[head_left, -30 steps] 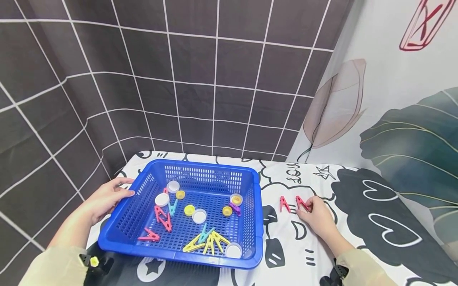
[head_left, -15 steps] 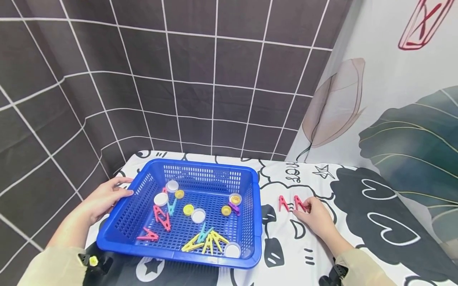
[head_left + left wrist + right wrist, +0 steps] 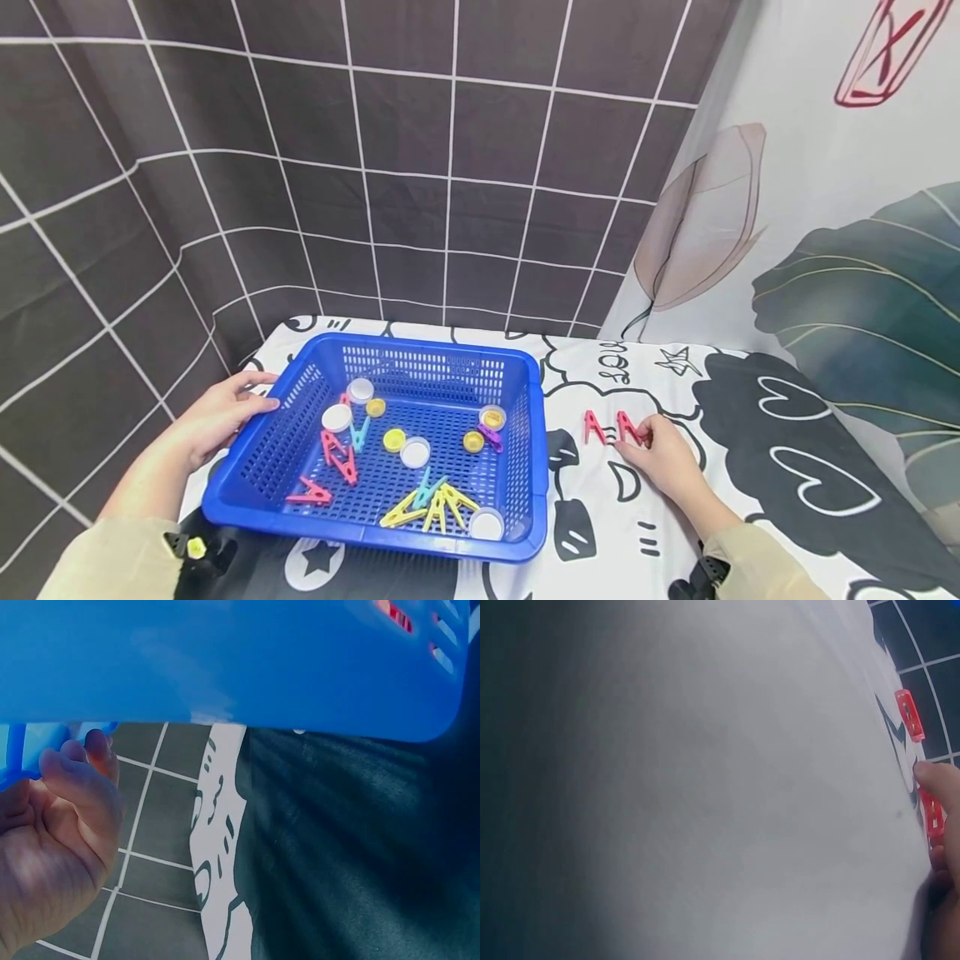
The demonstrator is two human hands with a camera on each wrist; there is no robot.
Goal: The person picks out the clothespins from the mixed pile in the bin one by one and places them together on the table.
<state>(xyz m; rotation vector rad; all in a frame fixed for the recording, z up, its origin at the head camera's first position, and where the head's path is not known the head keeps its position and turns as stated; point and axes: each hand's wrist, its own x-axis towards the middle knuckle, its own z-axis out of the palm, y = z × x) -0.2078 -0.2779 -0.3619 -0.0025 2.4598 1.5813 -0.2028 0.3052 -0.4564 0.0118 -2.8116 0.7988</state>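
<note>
My left hand (image 3: pixel 217 421) grips the left rim of a blue plastic basket (image 3: pixel 360 536); in the left wrist view its fingers (image 3: pixel 79 780) curl up at the basket's edge. On the cloth right of the basket, my right hand (image 3: pixel 663 454) pinches a red clothespin (image 3: pixel 627 427) between thumb and fingers. A second red clothespin (image 3: pixel 594 427) stands just left of it, a small gap apart, both with their legs toward me. The right wrist view shows the held clothespin (image 3: pixel 932 815) partly behind the thumb, and the other clothespin (image 3: pixel 910 715) beyond it.
Inside the basket lie several pink-red clothespins (image 3: pixel 310 492), yellow clothespins (image 3: pixel 442 506), teal clothespins (image 3: pixel 361 434) and a purple clothespin (image 3: pixel 491 437). White caps (image 3: pixel 415 452) and yellow caps (image 3: pixel 394 440) lie among them. A dark gridded curtain (image 3: pixel 390 208) hangs behind the table.
The red clothespin in my right hand has turned slightly, now lined up more like the one beside it. My left hand and the basket stay in place.
</note>
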